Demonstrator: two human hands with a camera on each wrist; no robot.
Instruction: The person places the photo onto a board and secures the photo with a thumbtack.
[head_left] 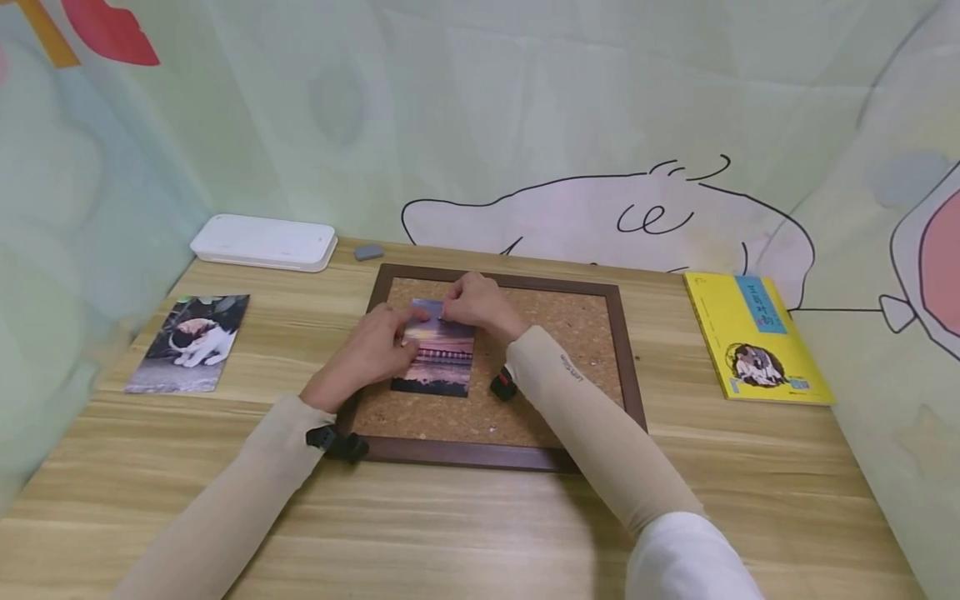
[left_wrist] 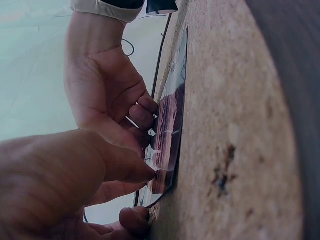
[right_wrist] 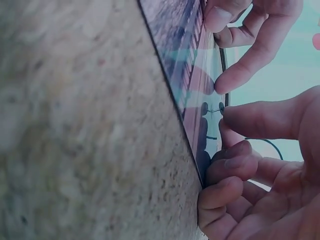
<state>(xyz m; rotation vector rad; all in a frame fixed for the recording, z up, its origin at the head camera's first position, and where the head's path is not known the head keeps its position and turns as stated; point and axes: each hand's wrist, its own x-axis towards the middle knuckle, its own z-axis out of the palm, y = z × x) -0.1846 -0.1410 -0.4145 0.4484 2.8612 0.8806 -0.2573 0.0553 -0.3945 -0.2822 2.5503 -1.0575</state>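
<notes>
A glossy photo [head_left: 438, 371] of a pier under a purple sunset lies on the left part of a brown-framed corkboard [head_left: 555, 342]. My left hand [head_left: 373, 348] rests along the photo's left side, with its thumb and a straight index fingertip touching the print. At the photo's upper part, my right hand [head_left: 483, 304] pinches a small dark-headed thumbtack [right_wrist: 222, 108] between thumb and index finger. In the right wrist view, the thumbtack's needle points at the glossy surface, where its reflection shows. The other right fingers curl against the photo's edge and the cork.
To the left lies a second photo [head_left: 191, 343] of a cat. Behind it stands a white case [head_left: 264, 242], with a small grey block [head_left: 368, 252] beside it. A yellow book [head_left: 757, 337] lies right of the board. A printed curtain [head_left: 525, 100] borders the wooden table [head_left: 465, 533].
</notes>
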